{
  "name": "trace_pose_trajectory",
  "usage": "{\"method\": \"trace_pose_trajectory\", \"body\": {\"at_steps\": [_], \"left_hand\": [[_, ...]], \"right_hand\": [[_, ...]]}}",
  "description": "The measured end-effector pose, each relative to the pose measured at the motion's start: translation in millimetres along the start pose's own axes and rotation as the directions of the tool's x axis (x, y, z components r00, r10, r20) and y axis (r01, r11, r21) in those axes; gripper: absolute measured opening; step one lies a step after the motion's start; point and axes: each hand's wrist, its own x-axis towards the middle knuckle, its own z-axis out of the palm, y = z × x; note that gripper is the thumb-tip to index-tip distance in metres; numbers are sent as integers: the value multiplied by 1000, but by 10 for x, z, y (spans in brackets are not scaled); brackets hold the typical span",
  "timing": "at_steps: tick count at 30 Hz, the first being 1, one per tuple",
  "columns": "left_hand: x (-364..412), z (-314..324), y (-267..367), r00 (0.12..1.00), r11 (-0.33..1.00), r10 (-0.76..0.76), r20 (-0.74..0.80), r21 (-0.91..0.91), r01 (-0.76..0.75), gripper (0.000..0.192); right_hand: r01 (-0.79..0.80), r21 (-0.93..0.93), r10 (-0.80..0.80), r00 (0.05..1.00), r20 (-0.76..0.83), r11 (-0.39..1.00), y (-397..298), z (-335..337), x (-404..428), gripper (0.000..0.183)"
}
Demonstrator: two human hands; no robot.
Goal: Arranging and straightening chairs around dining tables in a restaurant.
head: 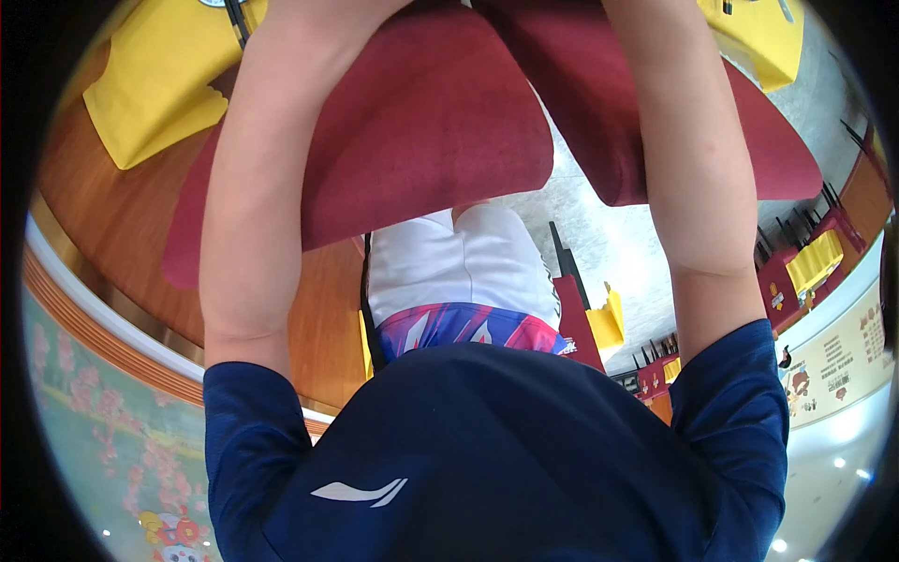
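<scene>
Both of my hands are out of view past the top edge. My bare forearms run up there from dark blue sleeves. Before me hangs a dark red cloth [435, 133], spread wide in the upper middle. Its left part reaches behind my left forearm to a rounded corner. On the right a folded panel of the same cloth [583, 98] hangs beside my right forearm, with a gap between the two parts. The upper end of the cloth is cut off, so I cannot see what grips it.
On the left, a yellow cloth [161, 91] overhangs a brown wooden surface [133, 204]. Another yellow cloth [765, 42] is at the upper right. Dark red and yellow covered furniture [808, 267] with dark upright parts stands farther right on the grey floor [597, 246]. A painted wall [105, 421] curves along the left.
</scene>
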Motion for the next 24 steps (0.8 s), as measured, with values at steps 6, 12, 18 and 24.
{"method": "trace_pose_trajectory", "body": {"at_steps": [6,12,18,24], "left_hand": [[93,46,110,993,993,-112,46,31,111,19],[102,108,169,1000,995,-21,16,97,19,19],[155,166,226,988,986,-157,13,-51,157,20],[231,102,344,990,984,-141,11,-113,141,18]], "right_hand": [[3,13,-3,1000,-19,1000,67,-71,-4,28],[9,12,-8,999,-32,1000,71,-117,-22,28],[-3,-10,2,997,-76,1000,36,-237,-88,27],[-87,-103,73,988,-137,991,-230,-454,-288,26]]}}
